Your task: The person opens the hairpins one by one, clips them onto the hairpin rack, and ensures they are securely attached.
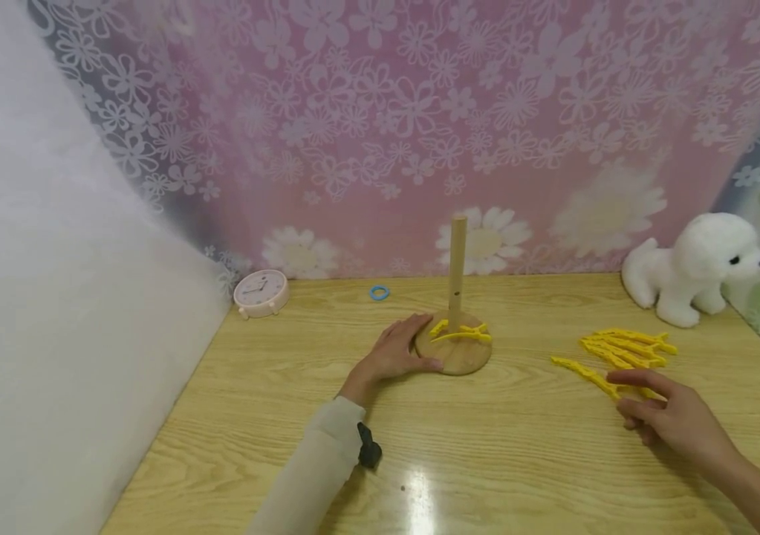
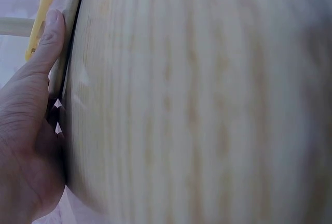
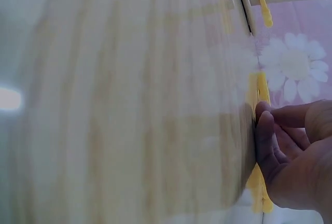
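A wooden stand with an upright post (image 1: 458, 260) and a round base (image 1: 463, 364) is in the middle of the table in the head view. My left hand (image 1: 398, 349) holds the left edge of this base, with the thumb at the front and the fingers behind. Yellow alligator hair clips (image 1: 476, 336) lie on the base around the post. To the right, my right hand (image 1: 670, 416) pinches a yellow alligator hair clip (image 1: 583, 369) low over the table; the fingers hide part of it. Just beyond that hand lies a pile of several more yellow clips (image 1: 627, 345).
A pink round clock (image 1: 261, 293) stands at the back left, and a small blue ring (image 1: 379, 293) lies near the back edge. A white plush dog (image 1: 694, 267) sits at the back right. Behind the table hangs a pink flowered curtain (image 1: 380, 148).
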`<state>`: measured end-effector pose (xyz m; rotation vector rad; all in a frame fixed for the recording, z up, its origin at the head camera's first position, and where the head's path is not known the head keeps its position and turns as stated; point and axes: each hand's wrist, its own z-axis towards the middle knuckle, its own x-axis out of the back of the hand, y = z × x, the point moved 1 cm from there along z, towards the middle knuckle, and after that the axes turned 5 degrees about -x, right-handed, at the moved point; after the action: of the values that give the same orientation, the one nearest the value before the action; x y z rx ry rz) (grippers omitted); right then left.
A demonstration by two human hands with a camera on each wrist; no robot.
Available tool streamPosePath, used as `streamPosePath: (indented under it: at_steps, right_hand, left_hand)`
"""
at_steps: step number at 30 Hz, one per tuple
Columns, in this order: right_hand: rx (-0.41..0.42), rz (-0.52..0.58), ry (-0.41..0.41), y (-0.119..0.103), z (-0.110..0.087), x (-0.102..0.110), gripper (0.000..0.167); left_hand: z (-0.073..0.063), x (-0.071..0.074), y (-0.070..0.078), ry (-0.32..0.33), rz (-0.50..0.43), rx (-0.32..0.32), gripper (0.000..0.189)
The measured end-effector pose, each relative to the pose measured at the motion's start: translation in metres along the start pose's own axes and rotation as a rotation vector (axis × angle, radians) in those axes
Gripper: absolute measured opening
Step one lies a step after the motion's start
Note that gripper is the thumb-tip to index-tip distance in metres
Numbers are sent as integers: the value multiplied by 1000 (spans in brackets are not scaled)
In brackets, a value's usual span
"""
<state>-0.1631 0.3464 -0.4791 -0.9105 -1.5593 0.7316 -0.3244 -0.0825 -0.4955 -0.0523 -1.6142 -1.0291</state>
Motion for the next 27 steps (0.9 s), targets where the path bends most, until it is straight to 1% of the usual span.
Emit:
streamPosePath:
  at_steps: [2, 4, 8, 11, 13, 17, 21, 27]
  right_hand:
    - [19, 8, -11, 0, 0, 0, 52]
    - [19, 10, -19, 0, 0, 0, 56]
    - [-19, -22, -38, -2, 0, 1, 64]
    - [-31, -63, -45, -2, -1, 2, 65]
    - [-22, -89, -46, -3, -1, 1, 64]
    - [26, -143, -34, -3, -1, -1, 58]
    - [55, -171, -17, -3, 1, -1, 51]
    - [39, -112, -59, -5, 2, -2, 44]
  left_hand:
    - [0, 0, 0, 1, 2, 5, 100]
    - [0, 0, -1, 3, 4, 8, 100]
    - [-1, -1, -1, 5, 5, 15, 100]
    - [0, -2, -2, 3, 14, 16, 100]
    - [1, -2, -3, 1, 19, 15, 100]
    - [2, -3, -4, 0, 25, 16, 100]
    - [1, -3, -3, 2, 29, 11, 99]
    - [1, -1, -1, -2, 35, 13, 98]
